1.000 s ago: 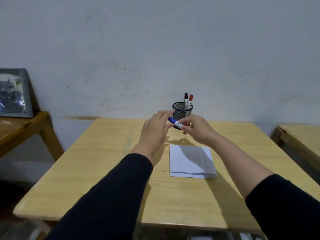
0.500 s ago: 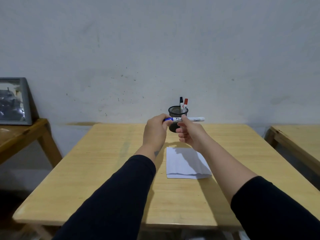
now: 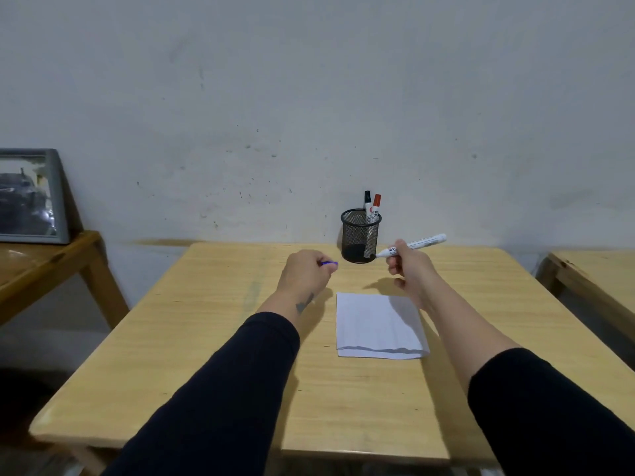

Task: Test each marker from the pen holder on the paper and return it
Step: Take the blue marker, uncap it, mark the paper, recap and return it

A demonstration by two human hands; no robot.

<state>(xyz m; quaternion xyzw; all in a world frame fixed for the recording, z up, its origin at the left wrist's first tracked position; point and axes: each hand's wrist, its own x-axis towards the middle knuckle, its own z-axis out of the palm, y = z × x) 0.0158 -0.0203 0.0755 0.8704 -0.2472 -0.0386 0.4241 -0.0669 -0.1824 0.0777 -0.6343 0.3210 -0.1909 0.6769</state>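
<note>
Marker (image 3: 412,244) sits uncapped in the right hand (image 3: 409,269), fingers clamped on the barrel near the tip end, held in the air just right of the holder (image 3: 360,235) and beyond the paper (image 3: 378,324). Left hand (image 3: 304,273) is closed on the blue cap (image 3: 329,263). Judged light, stiff and smooth, so best gripped near the nib; long axis near horizontal, tip left toward the holder, tail up-right.
</note>
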